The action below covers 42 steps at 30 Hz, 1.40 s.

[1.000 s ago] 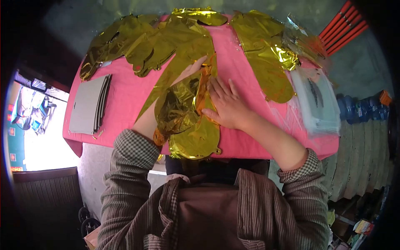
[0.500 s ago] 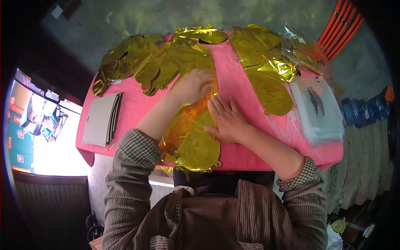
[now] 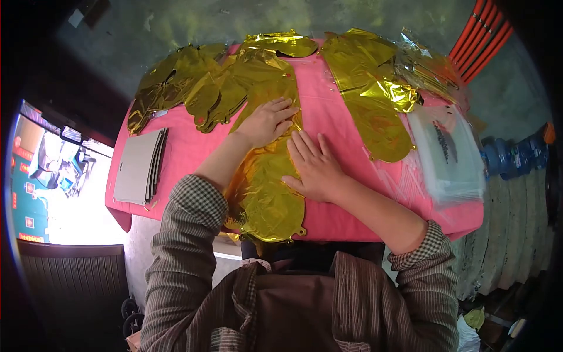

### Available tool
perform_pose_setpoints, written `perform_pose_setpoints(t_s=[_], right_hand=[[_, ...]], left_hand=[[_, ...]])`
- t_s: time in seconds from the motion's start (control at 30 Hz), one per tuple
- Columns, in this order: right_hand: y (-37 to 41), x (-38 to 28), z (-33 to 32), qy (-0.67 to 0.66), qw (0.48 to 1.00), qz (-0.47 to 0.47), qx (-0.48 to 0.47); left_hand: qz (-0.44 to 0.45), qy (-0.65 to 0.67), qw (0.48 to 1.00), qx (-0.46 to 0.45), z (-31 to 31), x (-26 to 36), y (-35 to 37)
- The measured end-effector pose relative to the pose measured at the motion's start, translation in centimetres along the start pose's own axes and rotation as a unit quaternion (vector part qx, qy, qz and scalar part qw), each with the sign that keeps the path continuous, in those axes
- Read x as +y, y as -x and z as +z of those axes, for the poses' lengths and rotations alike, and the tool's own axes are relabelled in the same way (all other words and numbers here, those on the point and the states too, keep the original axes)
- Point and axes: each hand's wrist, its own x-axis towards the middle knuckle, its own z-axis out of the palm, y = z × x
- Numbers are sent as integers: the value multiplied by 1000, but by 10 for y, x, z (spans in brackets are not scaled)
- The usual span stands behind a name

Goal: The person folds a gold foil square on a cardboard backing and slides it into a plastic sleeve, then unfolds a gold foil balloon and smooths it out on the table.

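Observation:
A shiny gold foil sheet with a rounded end (image 3: 270, 205) lies down the middle of the pink-covered table (image 3: 346, 211), reaching its near edge. My left hand (image 3: 267, 121) rests on the upper part of this foil, fingers extended toward the right. Lower and to the right, my right hand (image 3: 315, 168) lies flat with fingers spread, its fingertips and thumb at the foil's right edge. Neither hand is closed round anything. More gold foil pieces lie at the back left (image 3: 182, 76) and at the right (image 3: 375, 100).
Grey cards (image 3: 138, 167) are stacked at the left. Clear plastic bags (image 3: 448, 158) lie at the right, beside thin clear strips (image 3: 399, 179). Blue bottles (image 3: 516, 157) stand beyond the right edge, and red tubes (image 3: 481, 38) at the back right.
The middle foil has shifted slightly left and looks flatter. My left hand has moved a little down and left, its fingers straighter; my right hand has moved slightly left.

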Motion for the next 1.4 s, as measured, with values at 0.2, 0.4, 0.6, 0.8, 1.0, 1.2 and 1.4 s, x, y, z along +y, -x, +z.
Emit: perform_pose_setpoints(t_s=[0.2, 0.4, 0.6, 0.8, 1.0, 1.2, 1.4], right_hand=[[0, 2, -3, -2, 1000, -5, -25], [-1, 2, -4, 12, 999, -5, -42], [-1, 2, -5, 34, 998, -7, -52], [-1, 2, -3, 30, 999, -5, -37], [-3, 11, -2, -67, 998, -3, -15], [-31, 48, 1, -166, 979, 0, 120], [-48, 54, 0, -62, 996, 17, 57]], left_hand=[[41, 28, 999, -13, -4, -9, -2], [59, -60, 996, 16, -7, -4, 3], [43, -109, 993, 34, -24, 19, 18], [-23, 45, 998, -44, -21, 35, 46], [12, 7, 1000, 22, -8, 31, 53], [26, 2, 999, 20, -8, 30, 52], [27, -3, 999, 18, -9, 30, 53]])
